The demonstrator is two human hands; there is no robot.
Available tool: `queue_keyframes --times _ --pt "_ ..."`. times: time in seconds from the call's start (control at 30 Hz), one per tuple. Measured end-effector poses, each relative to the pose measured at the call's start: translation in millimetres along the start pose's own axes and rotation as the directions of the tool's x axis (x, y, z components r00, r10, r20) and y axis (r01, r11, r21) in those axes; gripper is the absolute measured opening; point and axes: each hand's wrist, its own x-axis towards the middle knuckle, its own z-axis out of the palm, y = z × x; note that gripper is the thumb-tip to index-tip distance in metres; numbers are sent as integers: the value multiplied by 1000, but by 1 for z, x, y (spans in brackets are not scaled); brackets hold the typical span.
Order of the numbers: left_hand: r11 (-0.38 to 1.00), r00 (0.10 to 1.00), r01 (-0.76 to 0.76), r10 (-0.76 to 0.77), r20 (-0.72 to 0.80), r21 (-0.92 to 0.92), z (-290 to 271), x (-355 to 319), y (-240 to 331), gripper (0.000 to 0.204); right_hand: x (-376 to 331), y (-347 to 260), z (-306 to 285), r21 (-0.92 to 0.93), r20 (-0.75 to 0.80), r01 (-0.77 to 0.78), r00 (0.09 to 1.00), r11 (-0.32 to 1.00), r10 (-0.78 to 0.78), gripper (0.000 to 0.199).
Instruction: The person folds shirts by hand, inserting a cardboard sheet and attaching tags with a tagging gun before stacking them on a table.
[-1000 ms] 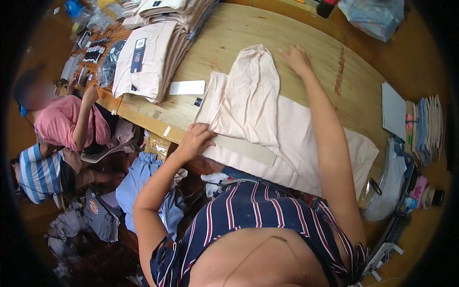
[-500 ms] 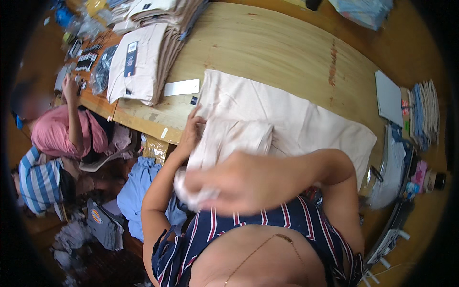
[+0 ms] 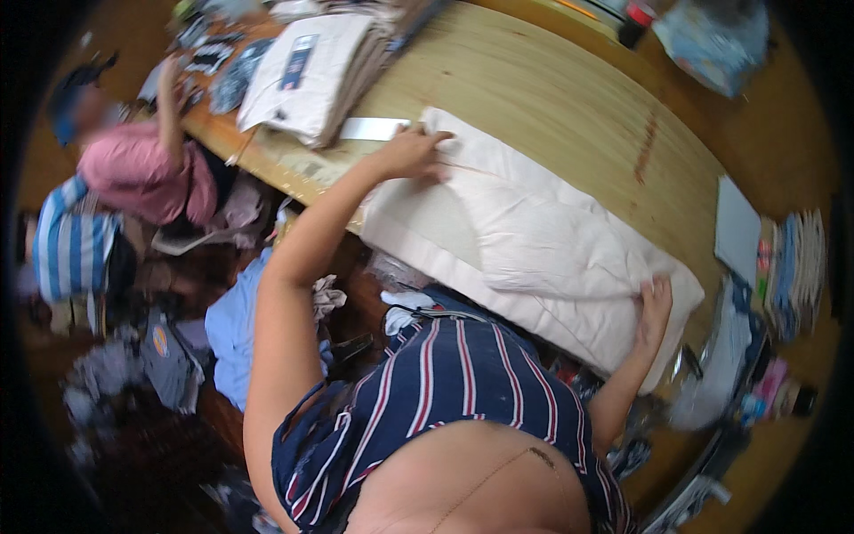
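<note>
A pale pink garment (image 3: 569,325) lies spread in a long panel along the table's near edge, with a loosely creased part folded over its middle, perhaps a sleeve. At the far left corner, my left hand (image 3: 414,154) rests at the cloth with fingers apart. My right hand (image 3: 655,307) touches the cloth near its right end, fingers stretched out. Just beyond my left hand lies a white card strip (image 3: 369,129). A stack of folded pale pink garments (image 3: 311,76) with a dark tag on top stands at the far left.
The wooden table (image 3: 551,80) extends beyond the cloth. On the right are a white board (image 3: 737,222) and a pile of folded cloth (image 3: 792,276). A plastic bag (image 3: 716,40) sits at the far right. Blue cloth (image 3: 233,329) hangs left of me. A person in pink (image 3: 147,169) works at the left.
My right hand has moved from in front of my chest to the garment's right end. The creased part now lies farther right along the panel. My left hand has shifted up onto the far left corner.
</note>
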Motion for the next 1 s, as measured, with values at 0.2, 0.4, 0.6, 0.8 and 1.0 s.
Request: queue_keyframes --times 0.2,0.4,0.6,0.8,1.0 --pt "987 963 44 -84 -258 -157 24 18 1 43 10 19 -46 135 -37 -33 999 990 39 52" --pt "972 790 200 -233 -568 -121 55 12 47 55 81 66 -87 -777 -29 -80 995 625 92 55" --pt "935 851 279 -346 -395 -219 68 -20 54 55 147 61 -64 -977 39 124 902 171 -430 54" --pt "914 825 270 -381 -418 -302 58 27 33 60 154 44 -34 -979 81 158 882 131 -464 51" --pt "896 557 213 -439 -705 -390 0 -6 62 49 168 -11 23 -967 86 186 882 174 -464 51"
